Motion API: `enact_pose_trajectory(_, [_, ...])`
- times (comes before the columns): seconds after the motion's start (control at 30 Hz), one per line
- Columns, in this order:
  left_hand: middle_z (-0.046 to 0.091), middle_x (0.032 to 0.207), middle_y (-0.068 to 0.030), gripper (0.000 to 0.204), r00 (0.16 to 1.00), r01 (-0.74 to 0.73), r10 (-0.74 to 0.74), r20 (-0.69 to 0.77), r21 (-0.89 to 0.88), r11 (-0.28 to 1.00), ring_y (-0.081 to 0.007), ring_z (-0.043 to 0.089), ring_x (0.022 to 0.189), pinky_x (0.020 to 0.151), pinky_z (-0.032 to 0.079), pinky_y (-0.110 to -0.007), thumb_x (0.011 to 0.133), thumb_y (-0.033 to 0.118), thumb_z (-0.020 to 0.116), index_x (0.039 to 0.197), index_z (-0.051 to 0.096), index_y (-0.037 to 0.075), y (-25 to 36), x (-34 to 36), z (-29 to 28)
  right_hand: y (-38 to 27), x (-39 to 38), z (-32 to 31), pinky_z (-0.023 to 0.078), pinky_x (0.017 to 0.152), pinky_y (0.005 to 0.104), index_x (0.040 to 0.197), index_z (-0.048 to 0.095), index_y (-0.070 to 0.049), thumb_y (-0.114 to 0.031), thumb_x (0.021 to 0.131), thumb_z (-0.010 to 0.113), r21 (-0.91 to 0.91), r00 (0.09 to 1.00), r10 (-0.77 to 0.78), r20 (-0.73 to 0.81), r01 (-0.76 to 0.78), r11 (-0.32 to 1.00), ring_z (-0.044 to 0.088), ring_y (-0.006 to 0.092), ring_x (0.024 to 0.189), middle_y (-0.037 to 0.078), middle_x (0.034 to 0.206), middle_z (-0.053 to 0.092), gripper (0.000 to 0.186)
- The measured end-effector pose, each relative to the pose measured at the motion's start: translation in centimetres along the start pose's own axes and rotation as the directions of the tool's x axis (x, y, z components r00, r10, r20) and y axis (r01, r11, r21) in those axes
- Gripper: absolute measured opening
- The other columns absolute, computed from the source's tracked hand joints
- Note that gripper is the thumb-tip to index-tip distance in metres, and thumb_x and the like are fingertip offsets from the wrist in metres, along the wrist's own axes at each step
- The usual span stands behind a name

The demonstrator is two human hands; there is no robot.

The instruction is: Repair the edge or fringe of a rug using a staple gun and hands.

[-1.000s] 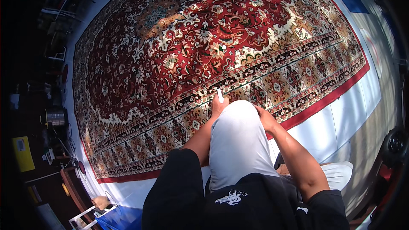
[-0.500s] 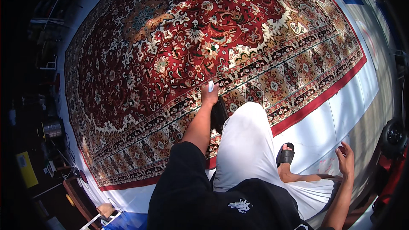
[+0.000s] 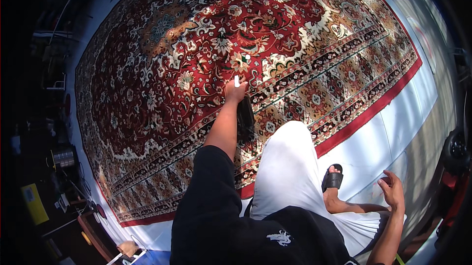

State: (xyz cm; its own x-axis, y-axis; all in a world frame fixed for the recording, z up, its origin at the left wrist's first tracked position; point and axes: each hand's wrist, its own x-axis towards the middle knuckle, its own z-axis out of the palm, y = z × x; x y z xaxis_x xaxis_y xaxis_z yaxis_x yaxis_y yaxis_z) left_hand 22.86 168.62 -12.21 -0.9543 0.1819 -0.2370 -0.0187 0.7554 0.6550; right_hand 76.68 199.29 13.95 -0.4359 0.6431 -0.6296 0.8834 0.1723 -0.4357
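Note:
My left hand [image 3: 236, 91] is closed round the top of a dark spray bottle [image 3: 246, 118], whose white head [image 3: 236, 81] sticks out past the fist. The bottle's body hangs below the hand, over the border of a large red patterned rug [image 3: 206, 112]. The rug carries cream, tan and green floral designs. Off to the right, my right hand [image 3: 392, 192] is held up by my bent leg with nothing in it, its fingers loosely curved and apart. Part of the bottle lies in shadow.
White flooring [image 3: 378, 122] surrounds the rug. My foot in a black sandal [image 3: 333, 178] stands beside the rug's red edge. Dark shelving with a yellow item [image 3: 34, 203] lines the left side. A black wheel [image 3: 455, 151] is at the far right.
My left hand has moved forward and slightly left with the spray bottle, farther over the rug. The right hand has dropped slightly and shifted a little left.

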Motion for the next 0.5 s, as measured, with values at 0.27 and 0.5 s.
enact_pose_trajectory(0.27, [0.070,0.090,-0.0189,0.036,0.980,-0.173,0.184,0.071,-0.132,0.976,-0.0353,0.067,0.089,0.079,0.051,-0.044,0.080,0.036,0.069,0.095,0.071,0.004,-0.7,3.1,-0.7,0.2,0.8,0.4,0.052,0.073,0.0310,0.129,0.053,0.007,-0.010,0.086,0.069,0.058,1.000,-0.005,0.011,0.004,0.998,0.066,0.0186,0.082,0.015,0.093,0.070,0.049])
enact_pose_trajectory(0.5, [0.069,0.086,-0.0156,0.031,0.987,-0.073,0.062,0.146,0.068,0.995,-0.0254,0.067,0.082,0.073,0.049,-0.039,0.083,0.034,0.068,0.089,0.069,0.004,4.7,-0.8,1.6,0.7,0.6,-0.3,0.051,0.062,0.0292,0.130,0.052,0.006,-0.013,0.085,0.069,0.084,1.000,-0.010,-0.022,0.012,0.996,0.063,0.0170,0.076,0.016,0.093,0.069,0.051])
